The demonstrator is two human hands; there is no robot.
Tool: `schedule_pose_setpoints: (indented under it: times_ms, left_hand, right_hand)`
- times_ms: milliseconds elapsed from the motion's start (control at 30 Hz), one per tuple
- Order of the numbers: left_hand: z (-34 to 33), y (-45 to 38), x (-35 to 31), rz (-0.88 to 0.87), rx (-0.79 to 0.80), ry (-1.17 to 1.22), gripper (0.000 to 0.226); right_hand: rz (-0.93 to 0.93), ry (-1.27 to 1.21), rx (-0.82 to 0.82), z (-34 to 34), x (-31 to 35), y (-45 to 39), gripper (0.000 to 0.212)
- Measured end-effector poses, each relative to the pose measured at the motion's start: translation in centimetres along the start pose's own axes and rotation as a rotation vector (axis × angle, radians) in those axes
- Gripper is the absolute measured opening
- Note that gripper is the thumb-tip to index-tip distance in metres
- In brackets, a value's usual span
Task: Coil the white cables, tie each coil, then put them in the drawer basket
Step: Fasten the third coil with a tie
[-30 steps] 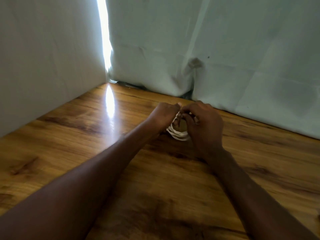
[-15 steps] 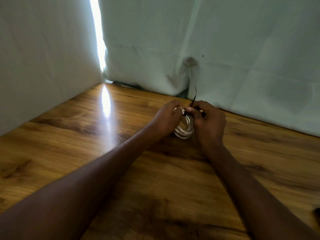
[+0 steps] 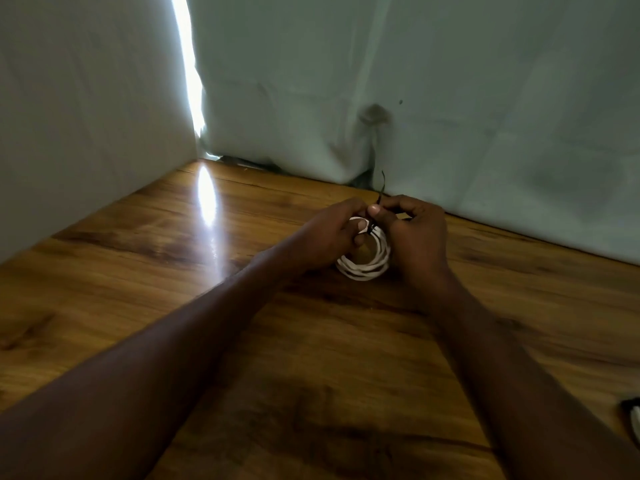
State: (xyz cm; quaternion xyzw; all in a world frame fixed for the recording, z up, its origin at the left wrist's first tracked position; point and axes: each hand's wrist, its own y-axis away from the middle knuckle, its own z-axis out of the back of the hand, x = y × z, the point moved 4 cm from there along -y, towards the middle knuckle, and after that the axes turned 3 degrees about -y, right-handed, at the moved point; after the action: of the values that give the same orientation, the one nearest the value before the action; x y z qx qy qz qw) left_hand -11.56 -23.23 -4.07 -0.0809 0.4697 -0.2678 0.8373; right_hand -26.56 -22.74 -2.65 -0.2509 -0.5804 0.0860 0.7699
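Backdrop: pale cloth sheets [image 3: 450,81] hang behind and to the left; a bright slit of light [image 3: 188,64] shows where they meet, mirrored as glare on the wood.
Worktop: brown wood-grain worktop [image 3: 138,271], glossy.
Cable: white cable coil [image 3: 365,266] sits on the worktop between both hands, several loops, its upper part hidden by fingers.
Tie: thin black tie [image 3: 380,192] crosses the top of the coil; one end sticks upward, past the thumbs.
Writing: none readable anywhere.
Nearby: small dark-and-white object [image 3: 633,415] at the right edge, cut off, cannot tell what it is.
Left hand: left hand [image 3: 332,233] curled, thumb and fingers pinching the coil's upper left at the tie.
Right hand: right hand [image 3: 415,233] curled, thumb and forefinger pinching the tie just above the coil.
Forearms: both reach in from the bottom edge, hiding much of the near worktop.
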Motion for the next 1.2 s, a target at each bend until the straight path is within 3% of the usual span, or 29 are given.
schedule_pose_setpoints:
  times_ms: [100,233,500,600,667,767,900,1000,1067,1133,1200]
  left_hand:
    - [0.1,0.1,0.0,0.008,-0.002,-0.058,0.005]
    - [0.2,0.3,-0.6,-0.035,-0.039,-0.190,0.024]
    - [0.1,0.4,-0.8,-0.153,-0.059,-0.312,0.023]
    - [0.3,0.3,-1.0,-0.171,-0.092,-0.294,0.040]
    - [0.3,0.1,-1.2,-0.200,-0.083,-0.315,0.048]
    - [0.4,0.3,-1.7,-0.307,-0.124,-0.387,0.038]
    - [0.3,0.7,-2.2,-0.377,-0.192,-0.446,0.024]
    - [0.4,0.6,-2.3,-0.374,-0.232,-0.405,0.015]
    - [0.7,0.4,-1.8,-0.328,-0.298,-0.376,0.015]
    - [1.2,0.1,-0.8,-0.259,-0.397,-0.387,0.019]
    - [1.9,0.0,0.2,-0.185,-0.453,-0.425,0.019]
  right_hand:
    - [-0.140,-0.096,-0.016,0.1,-0.7,-0.1,0.008]
    - [-0.227,-0.133,-0.003,0.1,-1.1,0.0,0.010]
    - [-0.451,-0.366,0.026,-0.2,-1.1,0.4,0.004]
    - [-0.570,-0.445,0.024,-0.5,-1.5,0.4,0.019]
    - [-0.616,-0.459,0.012,-0.4,-1.7,0.3,0.015]
    - [-0.661,-0.433,0.021,-0.3,-1.8,0.3,0.005]
    - [-0.757,-0.451,0.057,-0.3,-2.8,0.1,0.030]
    - [-0.786,-0.407,0.090,-0.7,-3.3,-0.3,0.042]
    - [-0.740,-0.330,0.158,-1.3,-3.3,-0.1,0.034]
    - [-0.583,-0.215,0.087,-1.1,-2.3,-0.1,0.019]
    - [-0.429,-0.258,0.118,-1.4,-1.0,0.1,0.024]
